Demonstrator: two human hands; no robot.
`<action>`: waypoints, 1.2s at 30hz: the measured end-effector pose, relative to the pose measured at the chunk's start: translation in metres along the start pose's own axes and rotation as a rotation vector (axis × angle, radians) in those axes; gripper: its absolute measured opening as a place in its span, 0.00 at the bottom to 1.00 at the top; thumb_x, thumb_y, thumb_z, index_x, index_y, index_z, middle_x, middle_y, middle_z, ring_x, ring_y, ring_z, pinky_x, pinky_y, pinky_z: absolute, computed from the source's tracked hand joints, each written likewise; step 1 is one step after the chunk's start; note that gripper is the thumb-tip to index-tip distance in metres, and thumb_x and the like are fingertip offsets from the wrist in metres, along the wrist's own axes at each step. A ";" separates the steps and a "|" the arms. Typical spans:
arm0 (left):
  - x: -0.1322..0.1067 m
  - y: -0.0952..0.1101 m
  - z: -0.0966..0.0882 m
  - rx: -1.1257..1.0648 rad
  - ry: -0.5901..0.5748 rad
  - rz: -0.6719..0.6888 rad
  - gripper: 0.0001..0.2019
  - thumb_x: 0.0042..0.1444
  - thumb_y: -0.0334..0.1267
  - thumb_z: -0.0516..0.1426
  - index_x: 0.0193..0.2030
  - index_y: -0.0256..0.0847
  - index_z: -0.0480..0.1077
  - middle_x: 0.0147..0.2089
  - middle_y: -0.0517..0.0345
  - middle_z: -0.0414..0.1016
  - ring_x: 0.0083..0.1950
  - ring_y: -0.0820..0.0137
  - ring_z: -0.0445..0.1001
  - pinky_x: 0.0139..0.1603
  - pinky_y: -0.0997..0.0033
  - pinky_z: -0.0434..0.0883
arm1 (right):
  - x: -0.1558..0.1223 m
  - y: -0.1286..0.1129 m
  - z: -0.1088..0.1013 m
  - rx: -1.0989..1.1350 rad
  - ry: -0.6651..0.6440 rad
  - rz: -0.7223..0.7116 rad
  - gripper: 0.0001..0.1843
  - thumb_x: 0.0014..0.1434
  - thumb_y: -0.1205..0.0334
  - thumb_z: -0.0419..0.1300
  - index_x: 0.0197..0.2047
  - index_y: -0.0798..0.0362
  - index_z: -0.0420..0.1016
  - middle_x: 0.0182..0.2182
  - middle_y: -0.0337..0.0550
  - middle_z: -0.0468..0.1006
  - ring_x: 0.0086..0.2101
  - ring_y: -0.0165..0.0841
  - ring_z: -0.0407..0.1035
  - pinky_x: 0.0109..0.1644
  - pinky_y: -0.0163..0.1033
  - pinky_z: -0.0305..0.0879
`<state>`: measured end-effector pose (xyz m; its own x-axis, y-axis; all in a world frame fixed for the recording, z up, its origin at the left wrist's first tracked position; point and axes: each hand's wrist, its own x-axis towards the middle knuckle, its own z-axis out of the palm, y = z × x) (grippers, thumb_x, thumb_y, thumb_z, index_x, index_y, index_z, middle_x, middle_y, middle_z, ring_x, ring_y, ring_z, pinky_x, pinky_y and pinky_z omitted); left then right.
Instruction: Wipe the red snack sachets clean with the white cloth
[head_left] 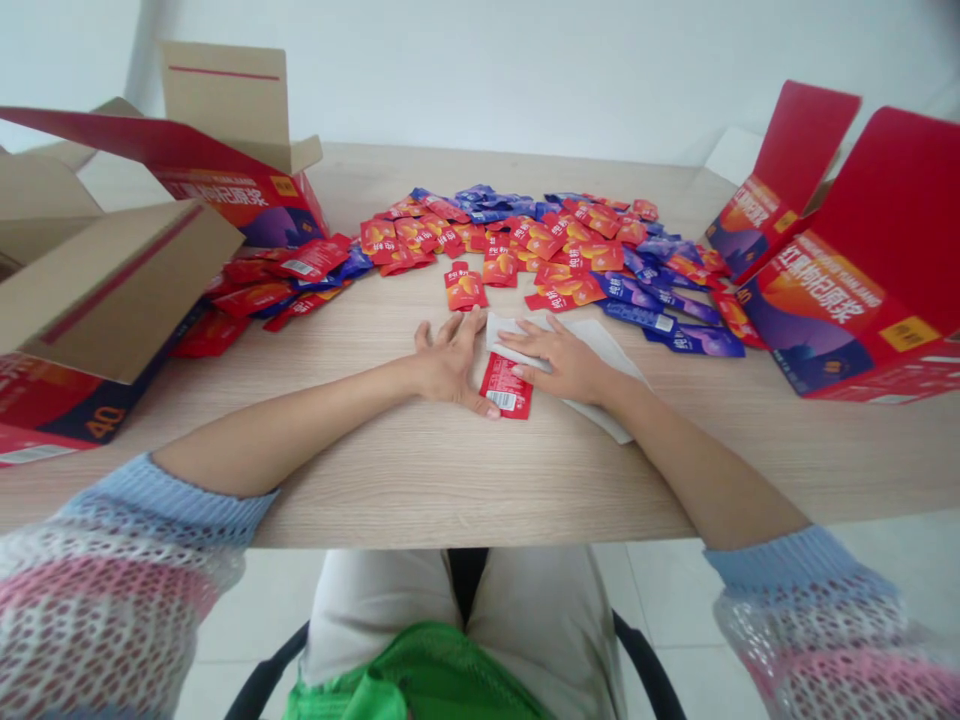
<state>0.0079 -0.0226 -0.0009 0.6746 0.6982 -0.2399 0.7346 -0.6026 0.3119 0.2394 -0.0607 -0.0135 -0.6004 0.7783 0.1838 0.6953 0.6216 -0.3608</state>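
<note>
A red sachet (508,388) with a barcode lies flat on the table between my hands. My left hand (450,368) rests on the tabletop at its left side, fingers spread and thumb touching the sachet's lower edge. My right hand (566,362) lies flat with stretched fingers on a white tissue (600,340). Part of the tissue covers the sachet's upper end, and the thumb of this hand is on the sachet. Just beyond my fingers sits a single red-orange sachet (465,287).
Many red sachets (555,235) and purple sachets (667,290) form a wide arc at the back. Open cartons (112,300) stand at left, beside a smaller sachet pile (277,285). More open red cartons (847,300) stand at right. The table's front edge (465,546) is near my lap.
</note>
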 end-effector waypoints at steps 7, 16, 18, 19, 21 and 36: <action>-0.001 0.004 -0.002 0.088 -0.007 -0.002 0.64 0.37 0.70 0.59 0.74 0.47 0.30 0.76 0.54 0.28 0.73 0.44 0.24 0.63 0.29 0.29 | -0.010 -0.006 -0.009 0.043 -0.004 -0.062 0.21 0.68 0.59 0.47 0.62 0.42 0.67 0.61 0.40 0.68 0.69 0.39 0.36 0.68 0.66 0.25; 0.001 0.013 -0.008 0.147 -0.073 -0.058 0.67 0.34 0.72 0.58 0.74 0.47 0.27 0.75 0.55 0.24 0.72 0.41 0.22 0.62 0.28 0.30 | -0.010 -0.033 0.003 0.134 -0.067 -0.194 0.19 0.65 0.58 0.54 0.58 0.45 0.72 0.54 0.41 0.75 0.64 0.41 0.54 0.69 0.61 0.36; 0.003 0.014 -0.008 0.160 -0.102 -0.066 0.68 0.34 0.73 0.58 0.73 0.46 0.25 0.75 0.55 0.21 0.72 0.41 0.20 0.62 0.28 0.29 | -0.008 -0.029 0.008 0.113 -0.042 -0.191 0.21 0.64 0.55 0.55 0.59 0.44 0.71 0.56 0.41 0.74 0.63 0.41 0.56 0.68 0.60 0.40; 0.004 0.013 -0.008 0.165 -0.111 -0.063 0.68 0.34 0.72 0.58 0.73 0.46 0.25 0.75 0.54 0.20 0.72 0.41 0.20 0.62 0.28 0.29 | -0.007 -0.026 0.010 0.093 -0.031 -0.188 0.22 0.64 0.54 0.55 0.60 0.44 0.70 0.57 0.41 0.73 0.63 0.41 0.57 0.68 0.59 0.42; 0.005 0.012 -0.008 0.171 -0.122 -0.054 0.67 0.35 0.72 0.58 0.73 0.47 0.24 0.75 0.54 0.20 0.72 0.41 0.19 0.61 0.27 0.28 | -0.005 -0.019 0.013 0.049 -0.014 -0.180 0.23 0.64 0.53 0.55 0.61 0.43 0.68 0.58 0.40 0.72 0.63 0.41 0.57 0.67 0.58 0.44; 0.002 0.004 0.000 0.174 -0.020 0.001 0.64 0.39 0.71 0.56 0.74 0.41 0.28 0.75 0.50 0.24 0.73 0.43 0.22 0.62 0.27 0.30 | -0.007 0.008 0.006 -0.097 -0.070 -0.005 0.29 0.68 0.48 0.43 0.70 0.45 0.52 0.69 0.40 0.51 0.67 0.43 0.45 0.68 0.58 0.42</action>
<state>0.0122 -0.0229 -0.0004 0.6757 0.6905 -0.2582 0.7341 -0.6625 0.1492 0.2471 -0.0618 -0.0231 -0.6275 0.7694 0.1197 0.7253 0.6335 -0.2695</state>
